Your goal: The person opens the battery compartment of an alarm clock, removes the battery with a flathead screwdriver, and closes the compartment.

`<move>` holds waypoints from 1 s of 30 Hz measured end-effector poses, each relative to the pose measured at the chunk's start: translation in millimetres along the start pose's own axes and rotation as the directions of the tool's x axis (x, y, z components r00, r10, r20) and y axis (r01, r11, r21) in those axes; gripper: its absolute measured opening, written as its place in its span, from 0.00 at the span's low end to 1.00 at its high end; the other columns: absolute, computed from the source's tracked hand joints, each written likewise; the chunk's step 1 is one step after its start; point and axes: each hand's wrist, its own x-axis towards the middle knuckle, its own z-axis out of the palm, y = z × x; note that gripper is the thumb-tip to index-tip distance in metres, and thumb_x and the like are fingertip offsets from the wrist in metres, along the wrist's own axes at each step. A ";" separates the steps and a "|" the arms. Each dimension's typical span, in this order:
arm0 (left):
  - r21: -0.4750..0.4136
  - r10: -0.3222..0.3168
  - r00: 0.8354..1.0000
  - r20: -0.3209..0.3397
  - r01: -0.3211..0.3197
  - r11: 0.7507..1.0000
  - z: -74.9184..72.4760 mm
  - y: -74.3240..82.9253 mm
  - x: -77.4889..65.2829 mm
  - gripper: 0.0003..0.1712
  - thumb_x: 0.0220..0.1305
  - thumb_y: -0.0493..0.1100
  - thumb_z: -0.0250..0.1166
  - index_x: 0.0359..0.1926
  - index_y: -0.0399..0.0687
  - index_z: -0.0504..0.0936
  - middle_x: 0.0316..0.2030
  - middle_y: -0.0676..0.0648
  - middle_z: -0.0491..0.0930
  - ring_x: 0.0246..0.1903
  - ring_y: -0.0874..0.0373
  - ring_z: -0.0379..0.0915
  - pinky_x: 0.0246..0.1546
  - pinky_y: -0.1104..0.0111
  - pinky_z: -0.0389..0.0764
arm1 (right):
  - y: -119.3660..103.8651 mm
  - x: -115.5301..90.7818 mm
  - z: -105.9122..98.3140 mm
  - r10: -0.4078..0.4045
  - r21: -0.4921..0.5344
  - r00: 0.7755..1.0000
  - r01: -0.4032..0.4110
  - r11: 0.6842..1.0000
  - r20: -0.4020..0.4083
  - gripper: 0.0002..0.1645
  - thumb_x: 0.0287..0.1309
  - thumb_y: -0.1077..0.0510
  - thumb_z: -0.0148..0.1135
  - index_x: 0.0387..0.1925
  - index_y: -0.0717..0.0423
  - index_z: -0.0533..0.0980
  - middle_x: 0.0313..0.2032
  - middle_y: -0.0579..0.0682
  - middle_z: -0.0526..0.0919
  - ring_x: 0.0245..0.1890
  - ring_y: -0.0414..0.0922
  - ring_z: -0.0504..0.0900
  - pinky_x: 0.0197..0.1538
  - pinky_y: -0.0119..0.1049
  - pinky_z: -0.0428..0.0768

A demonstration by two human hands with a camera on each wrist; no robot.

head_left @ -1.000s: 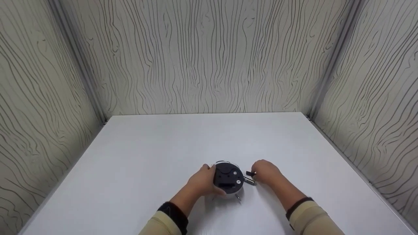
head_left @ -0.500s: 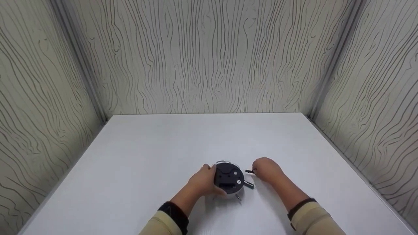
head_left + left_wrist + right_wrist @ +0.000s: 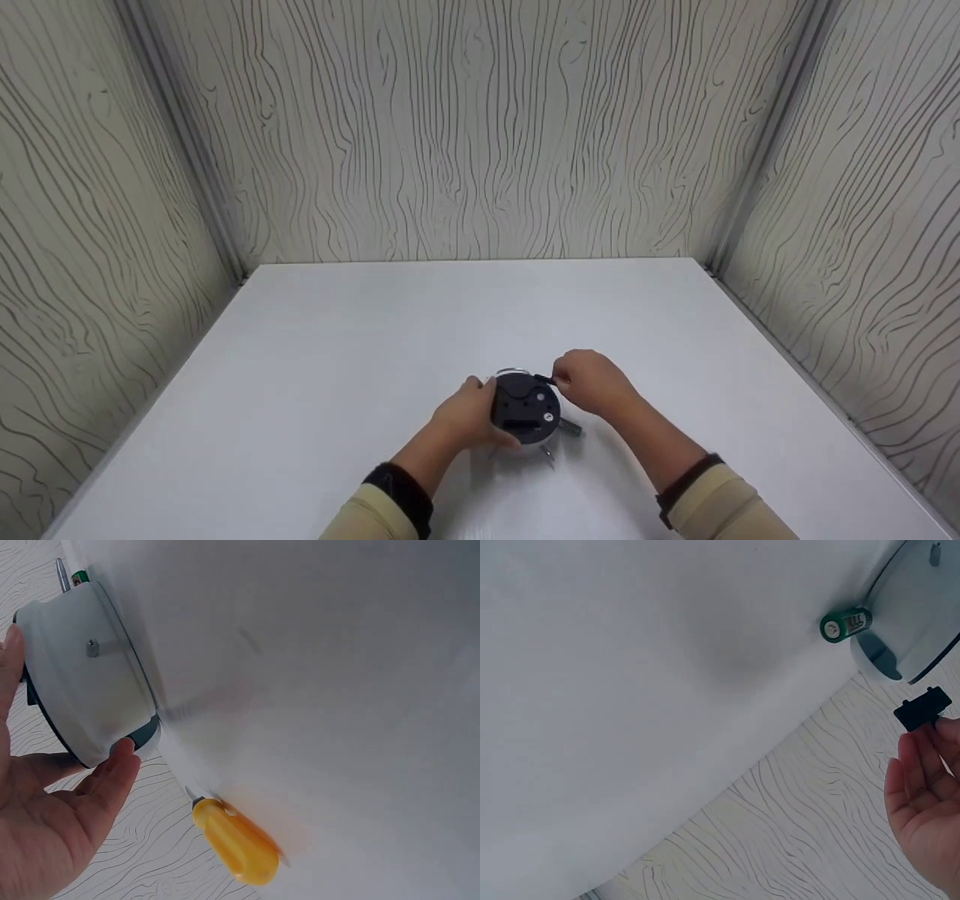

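A round alarm clock (image 3: 517, 409) with a white body and black back lies with its back facing up. My left hand (image 3: 466, 420) grips its left side, thumb at the near edge. In the left wrist view, fingertips reach under a dark opening in the white casing (image 3: 90, 682). Pinched in my right hand (image 3: 596, 382) is a small black battery cover (image 3: 922, 709), at the clock's upper right rim. A green battery (image 3: 845, 625) lies on the table against the clock's right side. The battery slot shows as a dark recess on the back.
A screwdriver with a yellow handle (image 3: 235, 841) lies on the table in the left wrist view. The white table (image 3: 360, 322) is bounded by wood-patterned panels (image 3: 465, 135) at the back and both sides. Short metal feet stick out from the clock's near side.
My right hand has moved left and away from me with the battery cover, from above the battery to the clock's upper right rim. My left hand and the clock stay in place.
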 end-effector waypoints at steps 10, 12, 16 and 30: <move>-0.009 -0.022 0.999 0.023 0.022 1.000 -0.8 1.9 0.3 0.58 0.45 0.55 0.87 0.74 0.43 0.70 0.56 0.38 0.77 0.58 0.43 0.80 0.62 0.49 0.82 | -23.2 -6.3 -4.9 -0.112 0.013 0.993 0.112 0.994 0.023 0.06 0.61 0.64 0.69 0.28 0.57 0.87 0.26 0.47 0.85 0.30 0.41 0.77 0.40 0.41 0.82; -0.002 -0.030 0.999 0.028 0.030 1.000 -0.7 2.6 0.4 0.58 0.46 0.56 0.87 0.74 0.44 0.70 0.57 0.39 0.77 0.58 0.44 0.79 0.63 0.50 0.82 | -27.9 -7.0 -3.8 -0.100 0.034 0.994 0.098 0.995 0.050 0.06 0.62 0.64 0.69 0.29 0.57 0.87 0.27 0.47 0.85 0.30 0.41 0.77 0.40 0.42 0.83; 0.013 -0.030 0.999 0.025 0.030 0.999 -1.1 3.3 0.0 0.57 0.46 0.57 0.86 0.74 0.43 0.71 0.56 0.39 0.77 0.56 0.46 0.79 0.61 0.51 0.83 | -35.0 -9.8 -2.6 -0.089 0.059 0.992 0.084 0.995 0.089 0.06 0.63 0.64 0.69 0.29 0.56 0.87 0.28 0.46 0.85 0.31 0.40 0.76 0.40 0.42 0.82; -0.010 -0.014 0.999 0.031 0.014 1.000 -0.5 3.8 0.8 0.51 0.47 0.54 0.86 0.70 0.47 0.74 0.52 0.40 0.76 0.50 0.50 0.78 0.57 0.52 0.83 | -50.0 -13.9 5.2 -0.115 0.044 0.982 0.110 0.993 0.152 0.09 0.59 0.65 0.70 0.23 0.56 0.84 0.23 0.46 0.84 0.28 0.40 0.74 0.39 0.42 0.82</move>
